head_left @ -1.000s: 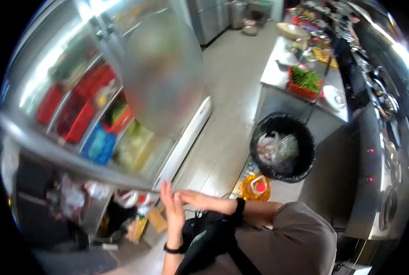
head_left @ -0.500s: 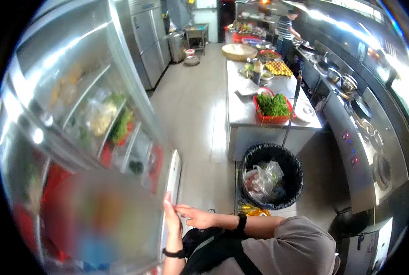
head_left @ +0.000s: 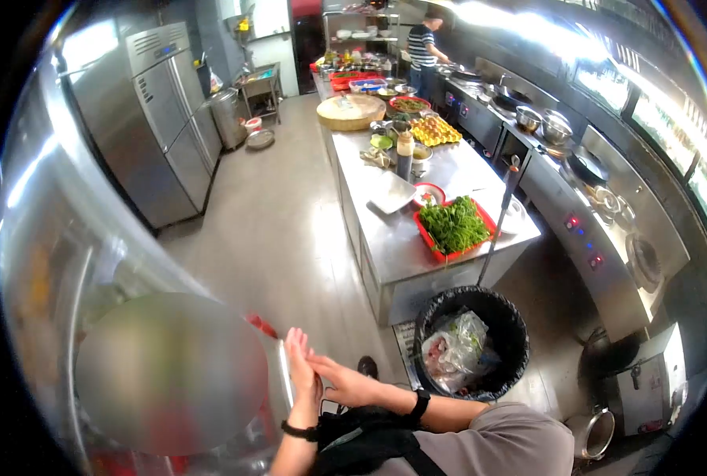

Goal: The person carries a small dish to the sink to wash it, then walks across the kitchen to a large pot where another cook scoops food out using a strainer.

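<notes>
My left hand (head_left: 302,373) is raised in front of my body with its fingers stretched out and nothing visible in it. Against its palm side rests my right hand (head_left: 348,384), also flat with extended fingers. The two hands touch each other; what lies between the palms is hidden. A dark band circles each wrist. Close by on the left is the glass-fronted fridge (head_left: 115,262), partly covered by a blurred patch. To the right of my hands stands a black-lined bin (head_left: 516,341) holding plastic bags (head_left: 460,345).
A steel counter (head_left: 369,238) carries a red basket of greens (head_left: 455,226), a white square dish (head_left: 391,192), a sauce bottle (head_left: 405,155), egg trays (head_left: 436,131) and a round chopping board (head_left: 349,111). Stoves (head_left: 591,230) line the right wall. A person (head_left: 422,51) works at the back.
My view has swung left-to-right closer to the counter, so the fridge fills less of it. Both hands stay pressed together, and the right one has slid slightly along the left.
</notes>
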A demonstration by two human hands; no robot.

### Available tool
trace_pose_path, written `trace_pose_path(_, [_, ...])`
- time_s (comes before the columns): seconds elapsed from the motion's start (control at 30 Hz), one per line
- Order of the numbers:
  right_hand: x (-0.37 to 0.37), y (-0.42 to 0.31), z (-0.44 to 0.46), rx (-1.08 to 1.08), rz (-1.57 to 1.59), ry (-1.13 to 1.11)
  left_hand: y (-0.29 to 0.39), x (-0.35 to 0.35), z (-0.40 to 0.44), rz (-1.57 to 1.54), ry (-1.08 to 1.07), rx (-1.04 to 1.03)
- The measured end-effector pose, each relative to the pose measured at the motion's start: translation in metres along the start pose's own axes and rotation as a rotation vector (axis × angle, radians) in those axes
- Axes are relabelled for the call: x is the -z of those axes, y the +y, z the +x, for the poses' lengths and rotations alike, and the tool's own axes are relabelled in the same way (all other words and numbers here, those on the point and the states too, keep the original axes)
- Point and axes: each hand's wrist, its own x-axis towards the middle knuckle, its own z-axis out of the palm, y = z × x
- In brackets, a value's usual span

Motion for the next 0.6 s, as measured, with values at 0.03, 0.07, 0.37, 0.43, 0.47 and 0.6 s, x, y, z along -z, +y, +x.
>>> trace_pose_path(0.03, [0.019,0.003,0.017,0.001,-0.013,0.0,0.002,-0.007,0.031,-0.04,0.028,0.044])
trace_pose_path(0.07, [0.032,0.018,0.037,-0.055,0.024,-0.023,-0.001,-0.01,0.06,-0.026,0.017,0.032])
trace_pose_path(0.37, [0.168,0.11,0.228,0.034,0.142,-0.064,0.033,-0.067,0.293,0.045,0.101,0.076])
trace_pose_path(0.43, [0.187,0.128,0.26,0.017,0.12,-0.05,0.031,-0.072,0.328,0.022,0.095,0.093])
trace_pose_path(0.47, [0.192,0.144,0.275,0.041,0.127,-0.062,0.029,-0.072,0.347,-0.005,0.091,0.108])
trace_pose_path(0.6, [0.214,0.184,0.337,0.062,0.126,-0.089,0.028,-0.061,0.438,-0.187,0.157,0.203])
